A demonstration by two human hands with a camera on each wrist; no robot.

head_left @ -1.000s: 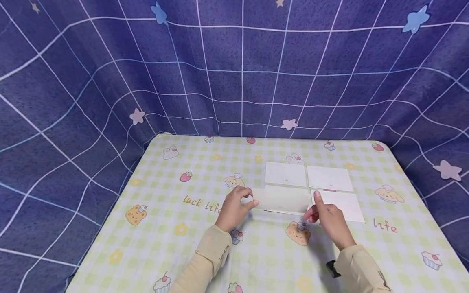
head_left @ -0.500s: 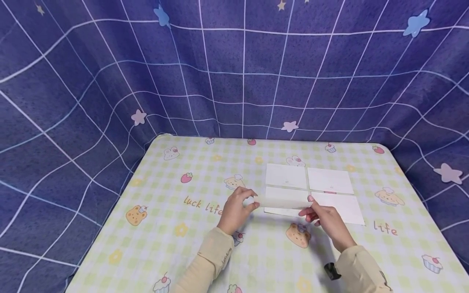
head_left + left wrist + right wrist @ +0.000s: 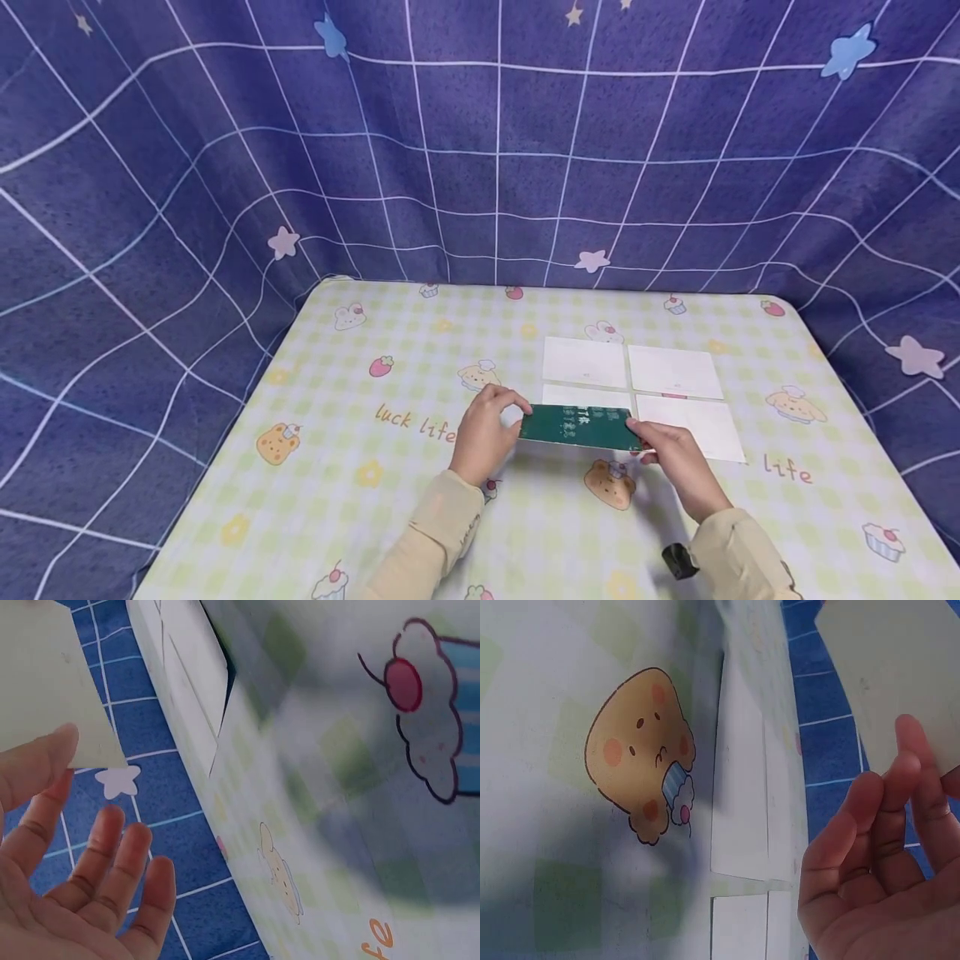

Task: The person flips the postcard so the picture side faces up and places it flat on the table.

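Observation:
A green card (image 3: 558, 425) with pale printed characters is held above the table, its printed face toward the head camera. My left hand (image 3: 483, 433) pinches its left end between thumb and fingers. At the other end my right hand (image 3: 678, 462) grips it, thumb on the printed face. Both wrist views show the card's plain cream back, with the left thumb against it in the left wrist view and right fingertips behind it in the right wrist view. Beyond it lie white cards in two rows: back left (image 3: 583, 361), back right (image 3: 675, 372), front right (image 3: 693, 425) and front left (image 3: 558, 393), largely covered.
The checked tablecloth (image 3: 360, 517) carries printed bears, cupcakes and strawberries. A blue curtain (image 3: 450, 183) with a grid and stars hangs behind and beside the table. A small black object (image 3: 679, 561) shows beside the right sleeve (image 3: 738, 550).
The card has tilted over from its cream side through edge-on, so its green face now shows. My right hand has gone from an extended thumb to gripping the right end.

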